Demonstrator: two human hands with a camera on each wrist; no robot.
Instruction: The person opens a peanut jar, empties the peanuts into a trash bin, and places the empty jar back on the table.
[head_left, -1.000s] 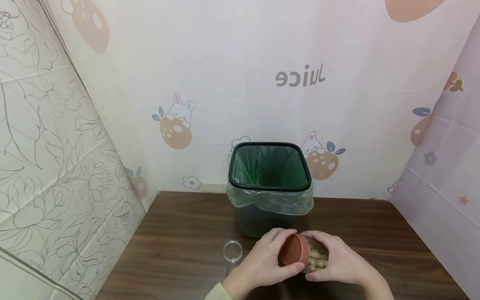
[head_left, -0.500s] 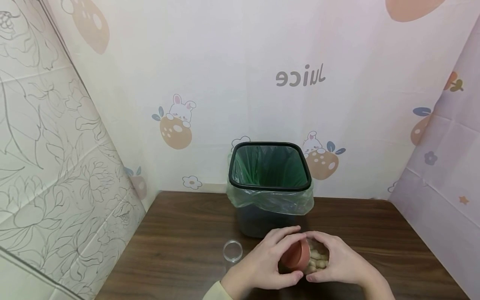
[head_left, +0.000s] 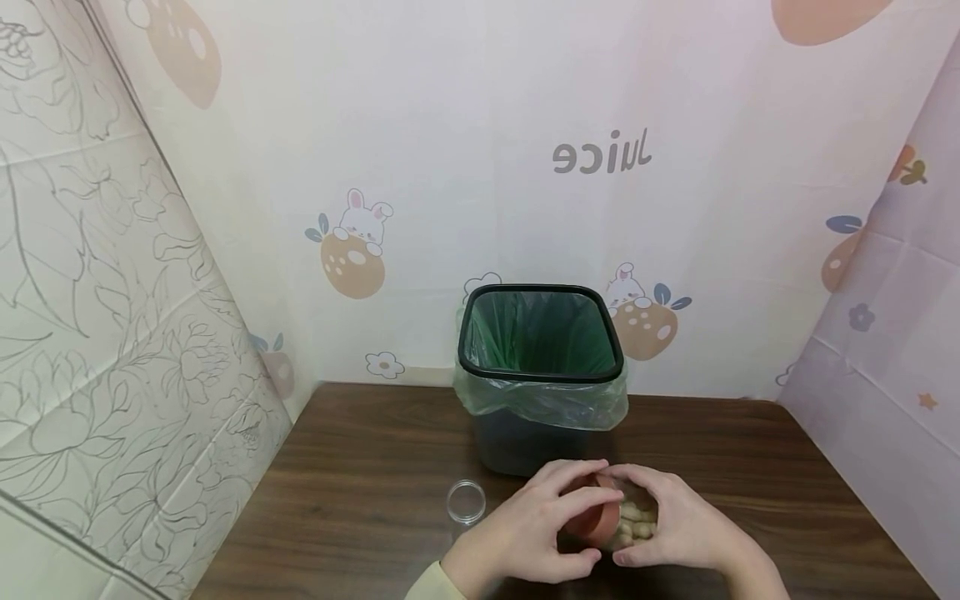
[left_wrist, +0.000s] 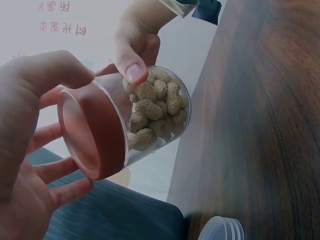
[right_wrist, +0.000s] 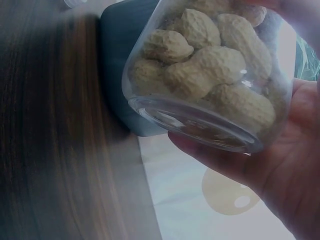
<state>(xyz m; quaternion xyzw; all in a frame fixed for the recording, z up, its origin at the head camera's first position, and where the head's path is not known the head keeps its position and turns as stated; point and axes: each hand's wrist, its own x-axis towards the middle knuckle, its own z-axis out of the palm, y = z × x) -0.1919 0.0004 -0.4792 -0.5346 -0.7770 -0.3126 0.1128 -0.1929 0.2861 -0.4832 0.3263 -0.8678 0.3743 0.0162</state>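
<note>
A clear jar of peanuts (left_wrist: 155,110) is held on its side above the table, its reddish-brown screw lid (left_wrist: 95,131) on. My right hand (head_left: 686,525) grips the jar body, thumb on the near side and fingers round the far side. Peanuts press against the clear wall near the jar's base (right_wrist: 195,122) in the right wrist view. My left hand (head_left: 536,525) has its thumb and fingers spread and curled round the lid. Its thumb tip meets the lid's rim in the left wrist view, where the lid's flat end faces the palm.
Just behind the hands stands a dark bin (head_left: 525,437) with a black rim and a green plastic liner (head_left: 547,404) folded over it. A clear, round-mouthed container (head_left: 466,502) stands left of my left hand on the brown wooden table (head_left: 360,467). Patterned cloth hangs behind and at both sides.
The left hand's fingers have shifted over the lid toward the right hand, and its thumb has slid back a little toward the left. The right hand and jar have stayed in place.
</note>
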